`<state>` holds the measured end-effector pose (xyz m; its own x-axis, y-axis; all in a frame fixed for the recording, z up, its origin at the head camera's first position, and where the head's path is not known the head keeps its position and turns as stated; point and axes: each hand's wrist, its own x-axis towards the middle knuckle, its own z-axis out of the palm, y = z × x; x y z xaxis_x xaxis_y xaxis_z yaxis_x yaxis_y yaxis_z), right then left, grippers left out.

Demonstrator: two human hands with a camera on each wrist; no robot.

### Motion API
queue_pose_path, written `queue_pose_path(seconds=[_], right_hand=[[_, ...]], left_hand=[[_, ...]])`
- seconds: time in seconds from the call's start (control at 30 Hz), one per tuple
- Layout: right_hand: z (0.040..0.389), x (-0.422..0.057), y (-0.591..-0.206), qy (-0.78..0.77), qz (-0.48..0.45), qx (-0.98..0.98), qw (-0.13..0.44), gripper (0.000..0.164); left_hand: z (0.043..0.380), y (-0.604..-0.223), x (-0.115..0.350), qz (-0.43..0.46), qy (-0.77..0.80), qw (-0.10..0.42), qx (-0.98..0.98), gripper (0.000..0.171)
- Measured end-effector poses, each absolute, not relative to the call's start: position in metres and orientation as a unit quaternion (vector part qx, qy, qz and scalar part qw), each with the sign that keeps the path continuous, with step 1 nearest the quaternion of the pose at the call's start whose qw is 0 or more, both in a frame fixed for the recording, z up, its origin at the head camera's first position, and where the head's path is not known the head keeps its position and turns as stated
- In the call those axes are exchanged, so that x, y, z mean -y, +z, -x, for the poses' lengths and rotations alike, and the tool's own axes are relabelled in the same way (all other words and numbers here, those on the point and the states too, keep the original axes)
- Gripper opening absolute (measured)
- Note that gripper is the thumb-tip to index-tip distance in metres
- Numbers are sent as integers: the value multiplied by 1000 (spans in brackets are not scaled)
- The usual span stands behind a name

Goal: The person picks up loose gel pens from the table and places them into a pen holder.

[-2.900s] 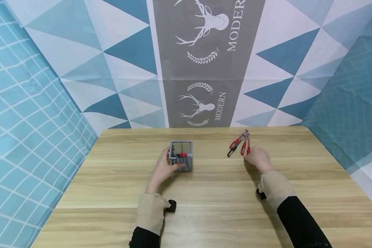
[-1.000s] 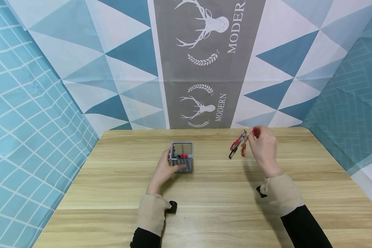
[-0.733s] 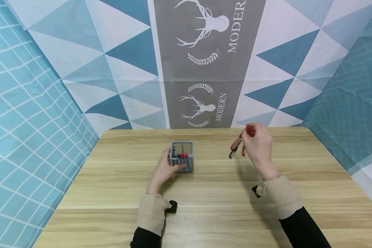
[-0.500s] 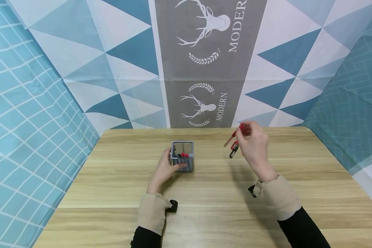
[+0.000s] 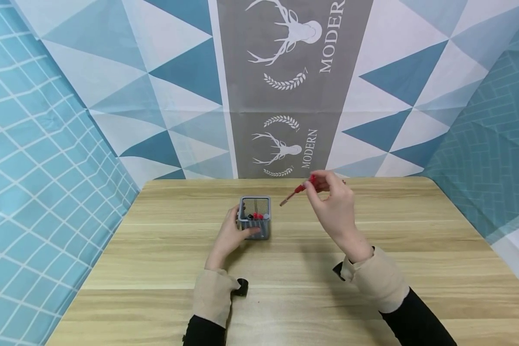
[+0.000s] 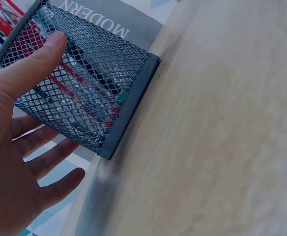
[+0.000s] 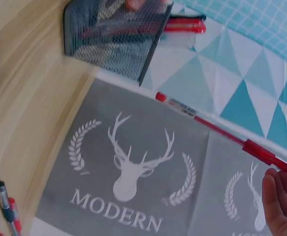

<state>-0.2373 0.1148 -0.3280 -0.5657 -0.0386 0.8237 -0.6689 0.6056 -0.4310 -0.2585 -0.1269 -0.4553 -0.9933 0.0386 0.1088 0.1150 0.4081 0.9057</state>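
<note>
My left hand grips a grey mesh pen holder that stands upright on the table, thumb across its near side. Several pens with red and black ends stick out of its top in the right wrist view. Above the table, to the right of the holder, my right hand pinches a red pen near its end. The pen slants down to the left, its lower tip apart from the holder. A black pen and red pens lie on the table, mostly hidden behind my right hand in the head view.
The wooden table ends at a patterned cloth backdrop with deer prints. Blue cloths hang along the left and right sides.
My right hand has picked up one red pen from the group, lifted it and carried it left toward the pen holder. My left hand stays on the holder.
</note>
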Motion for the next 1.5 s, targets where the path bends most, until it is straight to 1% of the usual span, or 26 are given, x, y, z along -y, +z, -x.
queue_pose_path(seconds=[0.13,0.3,0.53,0.73,0.97,1.23,1.5], right_hand=[[235,-105,-328,386,-253,790,403,20],[234,-96,-330,382,-268,793,391,20],[230,-86,-338,358,-293,805,371,15],[231,-78,-347,331,-321,812,359,14],[237,-70,-362,306,-323,829,339,14],[241,-64,-374,290,-326,835,336,13],[241,-61,-382,273,-324,844,330,17]], left_hand=[[258,-455,127,45,-544,32,837,89],[257,-454,127,44,-542,30,838,90],[258,-455,127,45,-543,32,838,91],[258,-455,127,44,-543,34,838,90],[259,-455,126,45,-544,34,837,88],[259,-455,125,44,-543,33,838,88],[258,-454,127,40,-543,29,838,89]])
